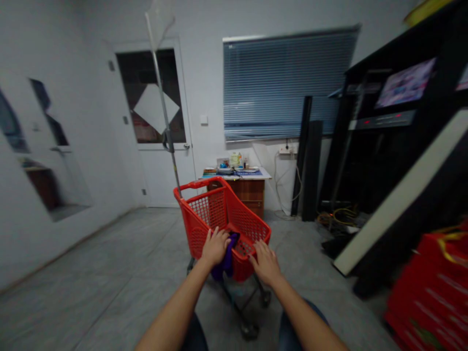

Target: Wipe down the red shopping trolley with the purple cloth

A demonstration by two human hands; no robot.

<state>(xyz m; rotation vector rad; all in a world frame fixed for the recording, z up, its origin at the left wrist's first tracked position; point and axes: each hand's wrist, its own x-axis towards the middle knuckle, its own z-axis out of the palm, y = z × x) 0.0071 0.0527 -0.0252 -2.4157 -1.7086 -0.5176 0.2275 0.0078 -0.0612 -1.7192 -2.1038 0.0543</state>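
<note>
A small red plastic shopping cart point(204, 209) stands on the grey floor just in front of me, its basket pointing away. Both my hands rest on its near rim. My left hand point(215, 246) is closed over the rim beside a purple cloth point(228, 256) that hangs down the cart's back. My right hand point(265, 263) grips the rim's right part, fingers curled over it. A thin metal pole point(164, 114) rises from the cart's far left corner toward the ceiling.
A wooden desk point(252, 187) with small items stands against the far wall under closed window blinds point(285, 83). A white door point(161, 161) is to its left. Black shelving with screens point(402, 146) and a red box point(431, 287) crowd the right side.
</note>
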